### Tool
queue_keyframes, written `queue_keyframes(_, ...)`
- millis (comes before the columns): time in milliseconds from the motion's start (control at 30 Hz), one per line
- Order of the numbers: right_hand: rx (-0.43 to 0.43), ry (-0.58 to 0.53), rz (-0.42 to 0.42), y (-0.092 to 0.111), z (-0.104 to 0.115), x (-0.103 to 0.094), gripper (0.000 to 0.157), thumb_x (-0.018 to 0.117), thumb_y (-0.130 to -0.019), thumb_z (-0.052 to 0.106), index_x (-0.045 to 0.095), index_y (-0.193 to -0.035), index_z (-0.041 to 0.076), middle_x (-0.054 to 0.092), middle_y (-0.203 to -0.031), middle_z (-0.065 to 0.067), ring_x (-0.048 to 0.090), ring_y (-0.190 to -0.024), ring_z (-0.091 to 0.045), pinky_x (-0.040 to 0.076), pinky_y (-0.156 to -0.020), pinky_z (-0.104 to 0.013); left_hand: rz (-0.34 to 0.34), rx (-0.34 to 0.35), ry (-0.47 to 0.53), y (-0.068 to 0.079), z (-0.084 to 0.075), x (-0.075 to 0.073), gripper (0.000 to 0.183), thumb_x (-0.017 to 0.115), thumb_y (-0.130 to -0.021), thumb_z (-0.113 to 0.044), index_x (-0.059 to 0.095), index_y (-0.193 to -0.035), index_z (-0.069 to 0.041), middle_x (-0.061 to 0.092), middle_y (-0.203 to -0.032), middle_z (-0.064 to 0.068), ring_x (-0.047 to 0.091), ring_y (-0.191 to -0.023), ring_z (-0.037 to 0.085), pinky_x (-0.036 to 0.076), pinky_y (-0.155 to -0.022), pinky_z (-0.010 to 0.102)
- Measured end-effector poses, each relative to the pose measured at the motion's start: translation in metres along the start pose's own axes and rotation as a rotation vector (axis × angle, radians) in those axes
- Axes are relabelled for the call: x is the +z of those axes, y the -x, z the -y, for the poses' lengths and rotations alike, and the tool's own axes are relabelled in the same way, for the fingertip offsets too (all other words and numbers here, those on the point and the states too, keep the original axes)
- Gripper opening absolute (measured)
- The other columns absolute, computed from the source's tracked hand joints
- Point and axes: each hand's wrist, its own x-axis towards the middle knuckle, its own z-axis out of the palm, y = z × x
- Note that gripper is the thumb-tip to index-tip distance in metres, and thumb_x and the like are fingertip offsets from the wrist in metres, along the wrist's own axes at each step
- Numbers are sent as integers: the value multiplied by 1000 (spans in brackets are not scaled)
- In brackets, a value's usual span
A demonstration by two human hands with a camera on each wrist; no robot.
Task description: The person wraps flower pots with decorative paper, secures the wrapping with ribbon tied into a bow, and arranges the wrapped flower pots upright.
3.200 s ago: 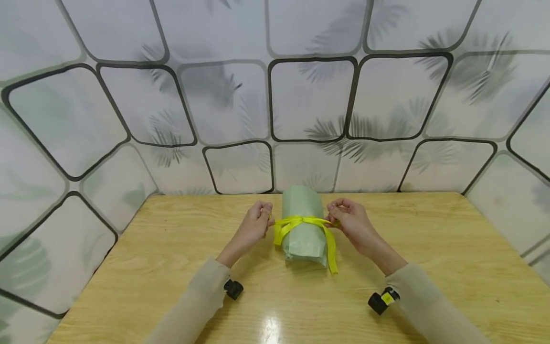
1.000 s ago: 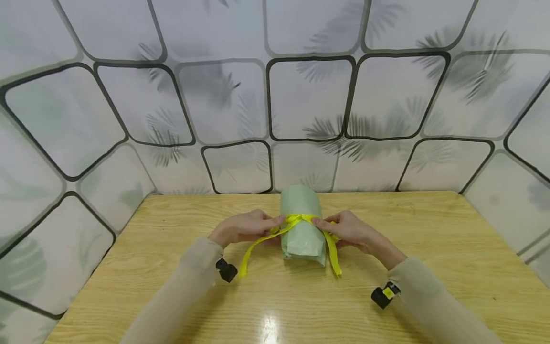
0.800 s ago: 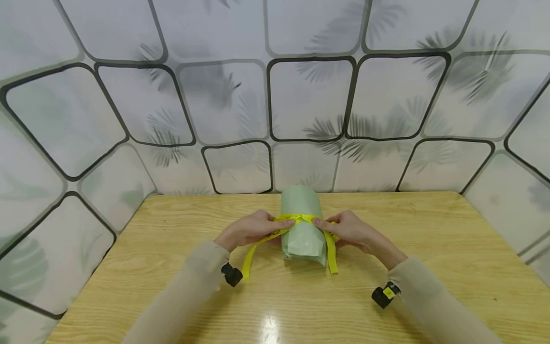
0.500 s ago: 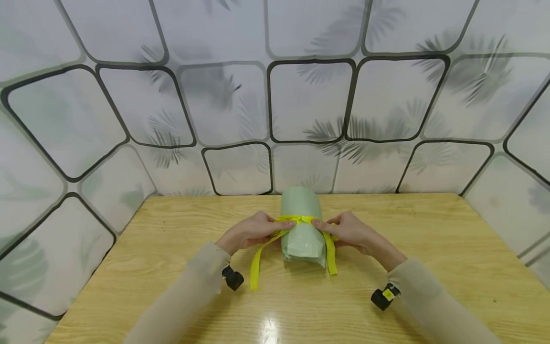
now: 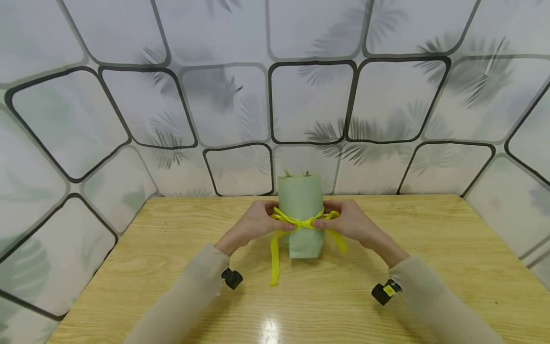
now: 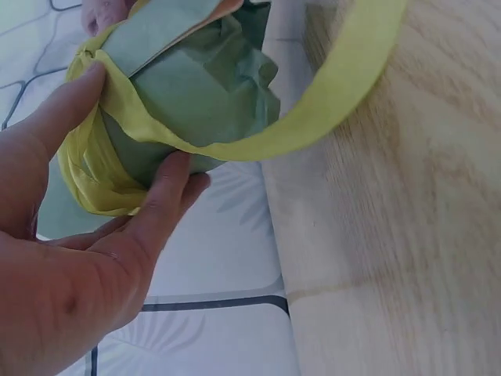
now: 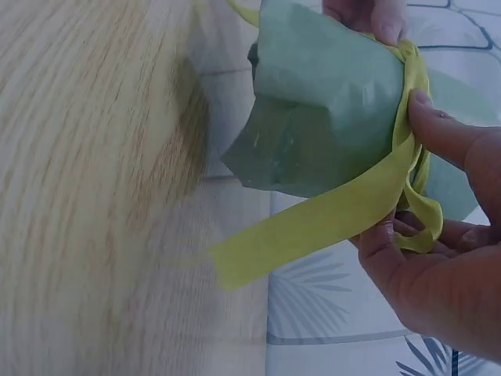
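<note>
A bundle wrapped in pale green paper (image 5: 301,196) stands nearly upright between both hands, with small green sprigs (image 5: 307,174) showing over its top edge. A yellow ribbon (image 5: 304,223) is tied around its middle in a bow with loose tails. The left hand (image 5: 253,223) grips the bundle from the left, thumb on the ribbon near the knot and fingers around the side. From the right, the right hand (image 5: 354,223) holds it likewise, thumb beside the knot. In the left wrist view the crumpled lower end of the paper (image 6: 211,86) hangs apart from the tabletop.
A light wooden table (image 5: 180,286) lies under the hands. Behind it and at both sides stands a pale wall covering (image 5: 311,100) with dark rounded outlines and leaf prints. A black wrist camera (image 5: 232,278) sits on the left sleeve, another camera (image 5: 385,292) on the right.
Earlier the hands pulled and adjusted the ribbon while the bundle lay on the table. Now both hands grip its sides, and it has tipped upright and risen, bringing the sprigs into view.
</note>
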Motion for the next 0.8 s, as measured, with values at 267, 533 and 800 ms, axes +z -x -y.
queue_keyframes(267,-91,0,-122,-4,-6,9,81,87,-83,30,47,-149,6,56,-148,-18,48,-141,-40,41,-113,-61,-123,152,-103,2,-2,5,77,92,-76,-16,54,-143,-6,62,-138,12,64,-126,32,58,-99,39)
queue_keyframes(533,-126,18,-174,-4,-12,17,85,91,-77,21,47,-147,5,58,-144,-17,50,-138,-38,39,-115,-61,-130,182,-127,3,2,11,84,91,-75,-8,47,-146,0,57,-142,18,57,-134,33,50,-110,43)
queue_keyframes(800,-88,47,-126,-2,-17,22,84,93,-75,20,47,-142,1,57,-140,-19,48,-137,-41,38,-113,-65,-63,137,-146,5,10,16,82,90,-78,-11,44,-145,-2,53,-147,18,58,-132,38,59,-96,46)
